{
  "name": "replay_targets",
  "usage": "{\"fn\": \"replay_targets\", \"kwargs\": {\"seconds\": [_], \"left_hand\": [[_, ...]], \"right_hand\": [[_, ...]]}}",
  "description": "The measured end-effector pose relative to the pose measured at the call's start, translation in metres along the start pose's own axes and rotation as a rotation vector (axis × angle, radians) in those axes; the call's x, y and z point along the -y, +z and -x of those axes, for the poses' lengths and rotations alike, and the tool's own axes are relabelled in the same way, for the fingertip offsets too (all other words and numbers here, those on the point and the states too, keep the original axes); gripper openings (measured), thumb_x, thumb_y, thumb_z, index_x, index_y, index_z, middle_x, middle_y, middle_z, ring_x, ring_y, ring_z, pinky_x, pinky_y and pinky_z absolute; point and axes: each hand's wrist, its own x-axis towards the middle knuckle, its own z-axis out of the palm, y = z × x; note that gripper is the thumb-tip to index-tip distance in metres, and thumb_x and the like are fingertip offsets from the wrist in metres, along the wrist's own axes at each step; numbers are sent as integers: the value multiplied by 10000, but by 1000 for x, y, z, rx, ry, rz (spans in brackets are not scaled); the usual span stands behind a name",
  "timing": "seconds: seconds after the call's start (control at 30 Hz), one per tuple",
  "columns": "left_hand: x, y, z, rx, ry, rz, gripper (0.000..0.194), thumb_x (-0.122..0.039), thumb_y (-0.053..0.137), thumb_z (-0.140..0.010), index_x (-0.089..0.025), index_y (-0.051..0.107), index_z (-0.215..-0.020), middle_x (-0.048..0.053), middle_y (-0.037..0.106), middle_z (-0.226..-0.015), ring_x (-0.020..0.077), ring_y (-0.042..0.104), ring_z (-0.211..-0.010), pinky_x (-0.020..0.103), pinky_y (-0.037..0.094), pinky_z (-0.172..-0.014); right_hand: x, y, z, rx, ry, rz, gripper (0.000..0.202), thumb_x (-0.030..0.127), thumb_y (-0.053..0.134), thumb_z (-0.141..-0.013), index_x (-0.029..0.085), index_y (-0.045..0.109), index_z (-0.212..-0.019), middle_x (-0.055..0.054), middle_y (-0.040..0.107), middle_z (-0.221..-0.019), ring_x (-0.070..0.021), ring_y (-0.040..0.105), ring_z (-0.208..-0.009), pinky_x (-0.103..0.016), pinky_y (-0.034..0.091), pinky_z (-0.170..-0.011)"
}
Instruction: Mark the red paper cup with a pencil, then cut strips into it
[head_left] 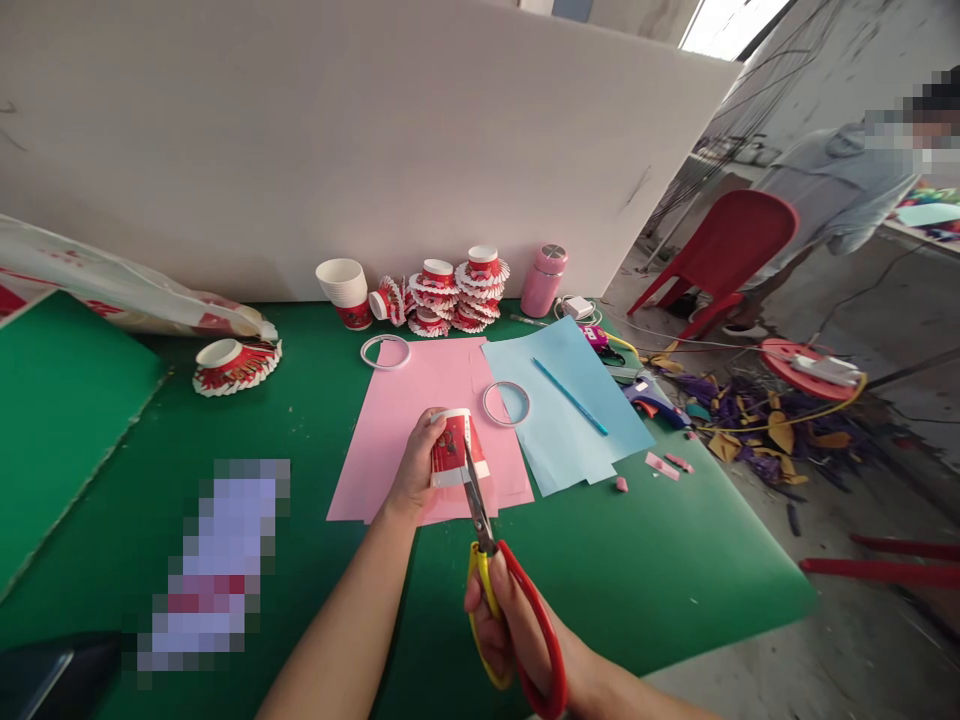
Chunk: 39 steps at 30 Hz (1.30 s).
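My left hand [417, 468] is closed round a red and white paper cup [448, 450], held above pink paper sheets [375, 430]. My right hand [510, 610] grips scissors [553, 655] with one yellow and one red handle. Their blades reach up to the cup's wall, where a slit or pale strip shows; I cannot tell how deep the cut goes. Light blue sheets [555, 450] with a blue pencil [570, 396] on them lie to the right. One white ring [484, 403] rests across the pink and blue paper, and another ring [363, 352] lies on the pink sheets' far edge.
At the back of the green table [637, 560] stand nested paper cups [341, 283], stacked fringed cups [480, 290] and a pink flask [543, 280]. One fringed cup [240, 368] sits left. A glue gun [656, 402] and paper scraps [663, 465] lie right. Beyond, a person [832, 185] is by a red chair [727, 250].
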Motion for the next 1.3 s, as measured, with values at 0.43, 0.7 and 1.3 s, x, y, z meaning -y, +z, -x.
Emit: {"fn": "replay_targets", "kwargs": {"seconds": [0.43,0.7,1.3], "left_hand": [[-3,0,1,-20,7,-1,250,-413,655,-764,-193,545,-812,-39,567,-674,110,540,-585,238,441,-585],[-2,0,1,2,-5,-3,236,-415,631,-790,-200,544,-831,-30,578,-689,127,553,-605,262,458,-605],[-3,0,2,-8,0,-5,235,-405,645,-777,-197,552,-836,-30,594,-701,127,573,-604,257,455,-597]], "right_hand": [[3,1,3,-13,-26,45,678,869,340,-713,201,437,-767,125,285,-427,-48,252,-334,-182,280,-338],[-1,0,1,-6,-45,59,676,867,337,-717,199,431,-762,130,288,-411,-38,256,-301,-166,274,-314],[-2,2,0,-40,-44,64,686,879,322,-706,200,420,-683,97,349,-414,-45,323,-309,-166,285,-311]]}}
